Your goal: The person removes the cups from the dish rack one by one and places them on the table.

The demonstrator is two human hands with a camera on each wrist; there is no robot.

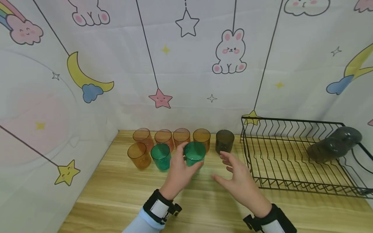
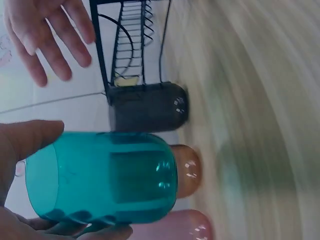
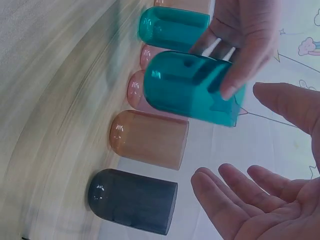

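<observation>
My left hand point(image 1: 179, 171) grips a green tumbler point(image 1: 195, 153) between thumb and fingers, with its mouth facing up. In the right wrist view this green tumbler hangs above the table, apart from the wood. To its right, my right hand point(image 1: 243, 186) is held out with fingers spread and touches nothing. A second green tumbler point(image 1: 161, 157) stands on the table left of my left hand. Nearest to my right hand's fingertips is a dark grey tumbler point(image 1: 224, 142), standing upright in the back row beside an amber tumbler point(image 1: 201, 137).
Several pink tumblers point(image 1: 142, 137) continue the back row to the left. Another amber tumbler point(image 1: 139, 156) stands in front of them. A black wire dish rack point(image 1: 279, 183) occupies the right side, with two dark tumblers point(image 1: 327, 149) lying in it. A printed curtain point(image 1: 192, 81) hangs behind the table.
</observation>
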